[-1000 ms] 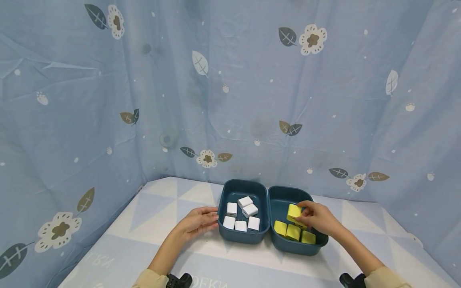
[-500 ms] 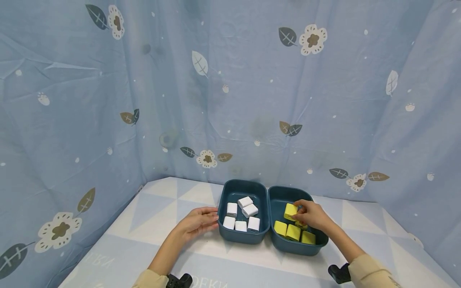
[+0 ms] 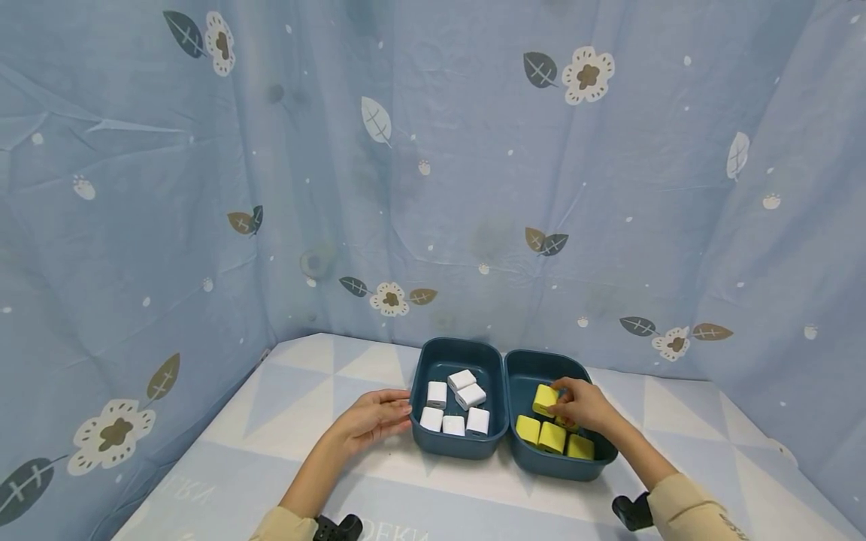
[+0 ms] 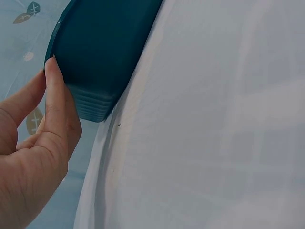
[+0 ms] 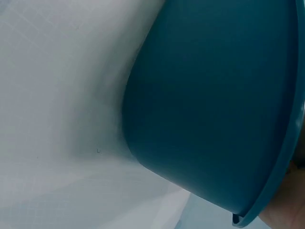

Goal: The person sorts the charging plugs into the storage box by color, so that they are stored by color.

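Note:
In the head view my right hand (image 3: 587,406) reaches into the right dark teal box (image 3: 524,368). Its fingertips pinch a small yellow block (image 3: 544,400) with rounded edges. Several like yellow blocks (image 3: 552,437) lie around and below it, one partly hidden by the fingers. My left hand (image 3: 373,417) is at the left side of the left dark teal box (image 3: 453,445), its fingers nearly straight and touching the rim. Several white blocks (image 3: 436,394), at least one with a dark slot in its end, lie in that box. In the right wrist view, the box wall hides most of the right hand (image 5: 286,202).
The two boxes stand side by side on a table (image 3: 304,391) with a white and pale blue triangle-patterned cloth. Behind and to the left hangs a blue curtain (image 3: 446,195) with leaves and flowers. Dark wrist devices show below both hands.
My right hand has shifted slightly left and its forearm has swung inward. The pinched yellow block moved a little left inside the right box. The left hand keeps its place.

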`<state>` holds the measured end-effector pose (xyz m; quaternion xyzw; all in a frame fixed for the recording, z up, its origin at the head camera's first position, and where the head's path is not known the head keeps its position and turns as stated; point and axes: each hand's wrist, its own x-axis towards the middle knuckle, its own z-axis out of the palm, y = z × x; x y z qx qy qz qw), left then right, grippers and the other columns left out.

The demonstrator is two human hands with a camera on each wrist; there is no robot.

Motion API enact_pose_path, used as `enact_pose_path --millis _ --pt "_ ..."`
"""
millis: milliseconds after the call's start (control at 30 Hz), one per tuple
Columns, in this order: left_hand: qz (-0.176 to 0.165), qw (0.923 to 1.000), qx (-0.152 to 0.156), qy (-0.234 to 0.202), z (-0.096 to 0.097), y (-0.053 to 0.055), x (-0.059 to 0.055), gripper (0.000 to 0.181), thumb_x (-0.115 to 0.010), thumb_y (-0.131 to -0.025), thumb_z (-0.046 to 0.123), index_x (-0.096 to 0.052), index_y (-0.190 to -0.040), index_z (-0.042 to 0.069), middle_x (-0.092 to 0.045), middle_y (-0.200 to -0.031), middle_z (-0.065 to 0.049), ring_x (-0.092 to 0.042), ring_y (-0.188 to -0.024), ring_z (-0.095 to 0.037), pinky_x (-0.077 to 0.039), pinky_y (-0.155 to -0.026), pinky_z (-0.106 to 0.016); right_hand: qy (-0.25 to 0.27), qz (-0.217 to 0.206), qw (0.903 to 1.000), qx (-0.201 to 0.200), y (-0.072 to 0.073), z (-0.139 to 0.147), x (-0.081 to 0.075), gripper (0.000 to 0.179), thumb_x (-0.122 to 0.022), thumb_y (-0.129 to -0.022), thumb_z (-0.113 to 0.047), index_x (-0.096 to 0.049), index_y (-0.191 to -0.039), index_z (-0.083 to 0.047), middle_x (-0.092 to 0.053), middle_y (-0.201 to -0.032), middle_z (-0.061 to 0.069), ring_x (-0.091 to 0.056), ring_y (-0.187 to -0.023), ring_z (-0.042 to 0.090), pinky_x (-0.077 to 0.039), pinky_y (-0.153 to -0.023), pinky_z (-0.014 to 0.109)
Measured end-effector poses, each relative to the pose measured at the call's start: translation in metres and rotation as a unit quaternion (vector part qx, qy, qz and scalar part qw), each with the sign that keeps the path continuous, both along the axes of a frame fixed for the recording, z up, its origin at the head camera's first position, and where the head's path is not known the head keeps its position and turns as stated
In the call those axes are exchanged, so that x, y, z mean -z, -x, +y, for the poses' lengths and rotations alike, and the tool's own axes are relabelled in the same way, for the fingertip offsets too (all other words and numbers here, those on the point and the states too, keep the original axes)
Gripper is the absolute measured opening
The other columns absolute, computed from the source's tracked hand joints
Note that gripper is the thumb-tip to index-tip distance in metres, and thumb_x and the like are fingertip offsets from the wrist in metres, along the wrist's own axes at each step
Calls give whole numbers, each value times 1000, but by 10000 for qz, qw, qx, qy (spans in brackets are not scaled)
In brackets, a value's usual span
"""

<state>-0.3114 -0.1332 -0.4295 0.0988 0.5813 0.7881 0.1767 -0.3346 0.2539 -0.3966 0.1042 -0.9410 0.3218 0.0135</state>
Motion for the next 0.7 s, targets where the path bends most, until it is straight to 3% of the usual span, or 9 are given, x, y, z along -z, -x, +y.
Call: enact_pose_path --millis 367,700 --pt "55 10000 -8 35 2 0 -1 48 -56 -89 -4 -35 -131 -15 -55 -109 -19 -62 -93 -21 -52 -85 -33 158 52 9999 7 -5 2 -2 42 -66 -83 -3 -52 -121 9 -59 -70 6 -58 -56 19 -54 -51 32" --pt "40 10000 -3 -5 1 0 -1 47 -55 -89 -5 -34 -130 -16 -56 -106 -18 -62 -90 -20 -52 -84 -34 219 137 9993 -269 -18 11 -6 42 -65 -86 -10 -51 -123 6 -59 -72 7 -57 -57 21 -51 -52 30"
